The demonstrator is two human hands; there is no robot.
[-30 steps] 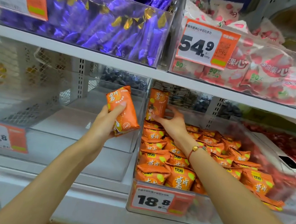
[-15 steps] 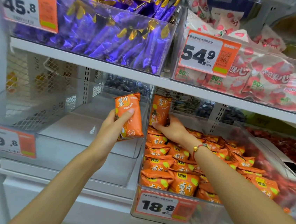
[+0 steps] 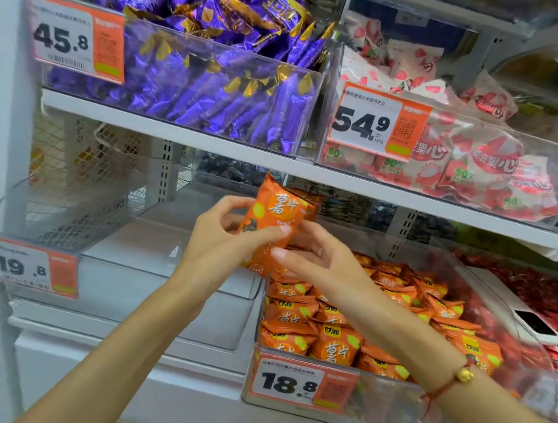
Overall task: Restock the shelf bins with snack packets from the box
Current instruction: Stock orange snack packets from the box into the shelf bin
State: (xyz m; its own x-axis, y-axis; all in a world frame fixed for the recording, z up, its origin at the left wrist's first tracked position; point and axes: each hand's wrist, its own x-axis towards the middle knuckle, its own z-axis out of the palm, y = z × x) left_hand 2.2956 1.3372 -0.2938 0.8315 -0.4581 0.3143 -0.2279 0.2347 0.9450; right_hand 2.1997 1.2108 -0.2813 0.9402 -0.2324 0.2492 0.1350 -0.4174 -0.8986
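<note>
An orange snack packet [image 3: 279, 211] is held upright in front of the middle shelf, over the left rear corner of the clear bin [image 3: 256, 315] labelled 18.8. My left hand [image 3: 219, 243] grips it from the left, fingers curled over its front. From the right, my right hand [image 3: 320, 260] pinches its lower part, thumb on the front and fingers behind. Several matching orange packets [image 3: 335, 348] fill that bin. The supply box is out of view.
Left of it stands a clear bin [image 3: 63, 223] labelled 19.8 with no packets visible. The shelf above carries a bin of purple packets [image 3: 194, 88] and one of white-and-red packets [image 3: 482, 163]. A white device [image 3: 518, 315] lies on red sweets at the right.
My left hand carried its packet right, toward the orange bin. My right hand left the upright packet at the bin's back and came onto the packet in my left hand. The camera tilted up.
</note>
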